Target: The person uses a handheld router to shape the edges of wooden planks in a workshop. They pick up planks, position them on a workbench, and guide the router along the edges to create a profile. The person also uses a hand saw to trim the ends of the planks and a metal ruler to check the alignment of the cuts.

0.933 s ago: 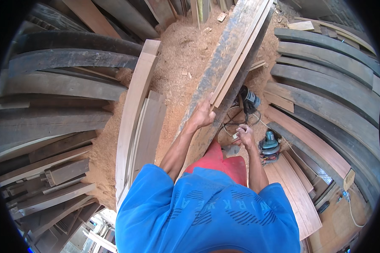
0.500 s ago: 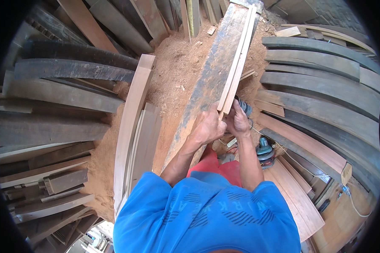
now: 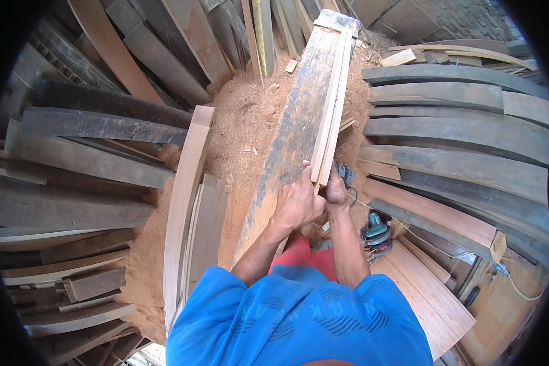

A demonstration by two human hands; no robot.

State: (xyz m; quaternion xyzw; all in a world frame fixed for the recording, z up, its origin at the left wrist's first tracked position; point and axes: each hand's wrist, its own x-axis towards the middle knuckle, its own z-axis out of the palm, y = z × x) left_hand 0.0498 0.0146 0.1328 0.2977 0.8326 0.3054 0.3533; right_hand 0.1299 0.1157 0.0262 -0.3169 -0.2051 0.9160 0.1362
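Two pale narrow wooden strips [image 3: 330,110] lie lengthwise on a long weathered, paint-stained plank [image 3: 277,152]. My left hand [image 3: 297,198] is closed at their near end, on the left side, with a finger raised along the wood. My right hand [image 3: 336,195] grips the same end from the right and is partly hidden behind the strips. Just beyond it, a blue and dark power tool [image 3: 346,175] shows in part. A teal circular saw [image 3: 376,227] rests lower right, beside my right forearm.
Light boards [image 3: 186,213] lie left of the plank over sawdust [image 3: 232,146]. Stacks of dark timber [image 3: 79,201] and grey planks [image 3: 451,128] flank both sides. Reddish boards [image 3: 421,293] and a white cord [image 3: 524,294] are at lower right; upright boards [image 3: 201,36] stand behind.
My right hand has risen from beside the tools to the strips' near end, joining my left hand. The view has shifted, so the surroundings and strips sit lower in the picture.
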